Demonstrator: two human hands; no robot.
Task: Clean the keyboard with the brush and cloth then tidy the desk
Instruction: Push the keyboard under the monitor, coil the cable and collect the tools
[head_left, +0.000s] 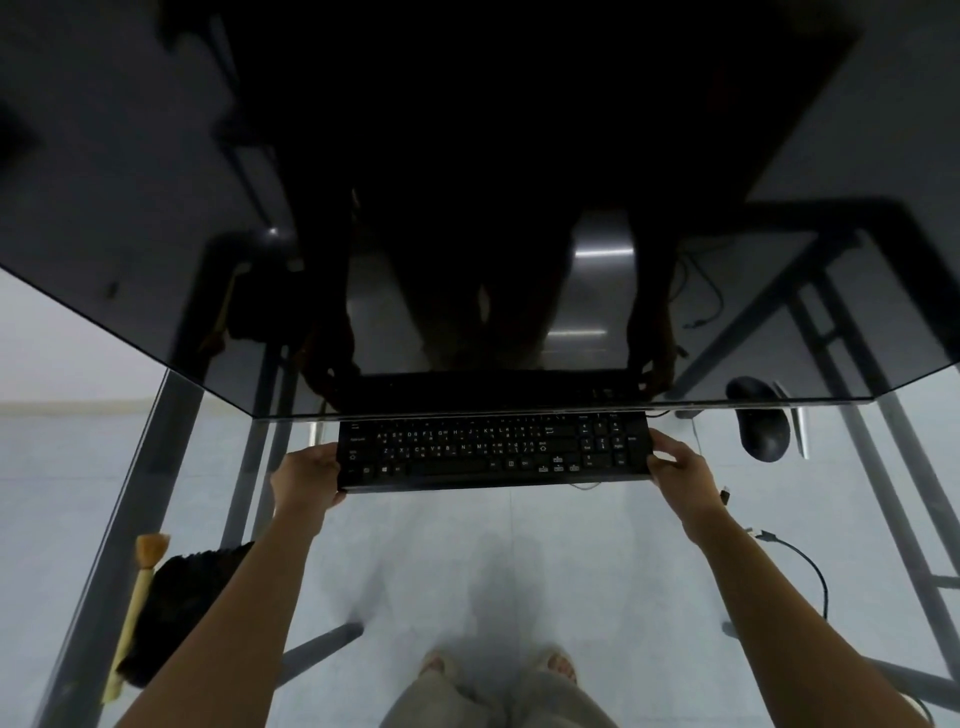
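Both hands are on the keyboard (493, 451) — the left hand (306, 470) closed around its left end, the right hand (675, 462) closed around its right end, fingers curled over the short edges — so the black board spans the gap between them, with its far edge touching or tucked under the near edge of a large dark monitor (467, 208). Whether it rests on the glass or is lifted just clear cannot be told. This reads as a positioning step: either bringing the keyboard toward the body to work on it, or squaring it back in place as part of tidying; the frame does not settle which. If cleaning remains, the next move calls for freeing one hand and reaching back and to the left, where the brush (143, 597) with its pale wooden handle lies beside a dark cloth (182, 608), near the left forearm and well behind the left hand. A black mouse (761, 426) sits just beyond and outside the right hand, and a loose cable (800, 561) trails beside the right forearm — something to gather when tidying. The surface is a clear glass desk (415, 571) on a grey metal frame; through it show a pale floor and the person's own legs. The room is dim, and the monitor reflects ceiling lights.
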